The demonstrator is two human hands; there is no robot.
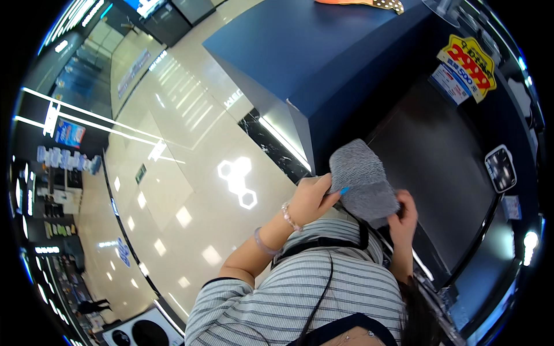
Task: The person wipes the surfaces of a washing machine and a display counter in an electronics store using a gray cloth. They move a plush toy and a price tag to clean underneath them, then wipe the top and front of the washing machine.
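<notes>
A grey, textured cloth [360,173], folded with a crease across its middle, is held up in front of my waist. My left hand [313,199] pinches its left edge, and a thumb with a blue nail lies over the front. At the lower right corner, my right hand [404,216] has its fingers curled round the cloth's edge. Part of the fingers on both hands is hidden behind the fabric. Beaded and plain bracelets circle my left wrist.
Ahead stands a dark blue counter [288,46] with an orange patterned item [363,4] on top. To the right is a large dark panel [433,155] bearing a yellow and red price sign [470,66]. Glossy tiled floor [190,190] stretches left; a white appliance [144,330] stands at lower left.
</notes>
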